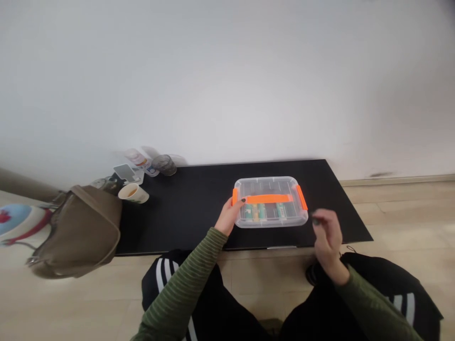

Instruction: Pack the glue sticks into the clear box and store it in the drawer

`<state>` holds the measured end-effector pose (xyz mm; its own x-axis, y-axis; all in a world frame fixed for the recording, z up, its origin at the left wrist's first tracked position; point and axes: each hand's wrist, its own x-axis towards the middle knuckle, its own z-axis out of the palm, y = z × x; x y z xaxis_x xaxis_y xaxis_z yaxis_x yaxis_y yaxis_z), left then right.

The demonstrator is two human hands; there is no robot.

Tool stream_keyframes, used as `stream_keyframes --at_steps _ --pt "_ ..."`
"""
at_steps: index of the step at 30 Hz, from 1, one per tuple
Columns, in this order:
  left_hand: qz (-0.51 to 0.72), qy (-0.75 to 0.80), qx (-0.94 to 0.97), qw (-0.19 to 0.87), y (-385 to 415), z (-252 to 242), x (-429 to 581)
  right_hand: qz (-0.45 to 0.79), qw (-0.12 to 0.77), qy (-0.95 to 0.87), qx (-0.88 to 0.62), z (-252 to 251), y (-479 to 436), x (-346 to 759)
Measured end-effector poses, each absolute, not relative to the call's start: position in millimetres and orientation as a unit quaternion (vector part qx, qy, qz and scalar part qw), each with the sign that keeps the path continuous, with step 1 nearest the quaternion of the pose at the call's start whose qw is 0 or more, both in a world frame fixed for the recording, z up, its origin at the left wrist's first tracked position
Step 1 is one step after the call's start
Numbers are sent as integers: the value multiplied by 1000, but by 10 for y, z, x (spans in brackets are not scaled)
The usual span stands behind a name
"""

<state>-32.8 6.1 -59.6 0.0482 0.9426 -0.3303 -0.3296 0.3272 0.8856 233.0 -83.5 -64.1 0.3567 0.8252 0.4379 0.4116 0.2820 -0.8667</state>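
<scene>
A clear plastic storage box [270, 218] with an orange handle [269, 199] and orange side latches lies flat on the black table [177, 208], its lid closed. Through the plastic show several green, white and yellowish items, too blurred to name. My left hand [229, 215] grips the box's left end by the left latch, thumb on top of the lid; its other fingers are mostly hidden. Just right of the box, apart from it, my right hand [327, 237] hovers near the table's front edge with fingers curled together and nothing visible in them.
On the table's left stand a paper cup [133, 193] with brownish liquid, a dark glass [164, 165], a white bottle [142, 162] and a small white-framed device [124, 172]. A brown bag [85, 227] sits at the left end. A white wall [227, 85] rises behind the table.
</scene>
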Motion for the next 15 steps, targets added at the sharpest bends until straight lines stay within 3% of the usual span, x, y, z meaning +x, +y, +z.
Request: stream_keyframes --at_steps 2,4,6,8,15 --pt "498 481 309 653 41 -574 -329 285 522 -588 -548 -898 -1159 2213" --pt "503 477 312 650 33 -561 -330 442 388 -600 -542 -1257 -1367 2054" --pt "504 473 319 648 35 -559 -324 572 308 -501 -572 -1647 -1438 1907" --pt "507 470 326 645 41 -563 -311 656 281 -266 -648 -1994 -1398 1833" --pt "532 469 332 622 5 -594 -263 660 331 -86 -669 -2556 -1055 2124"
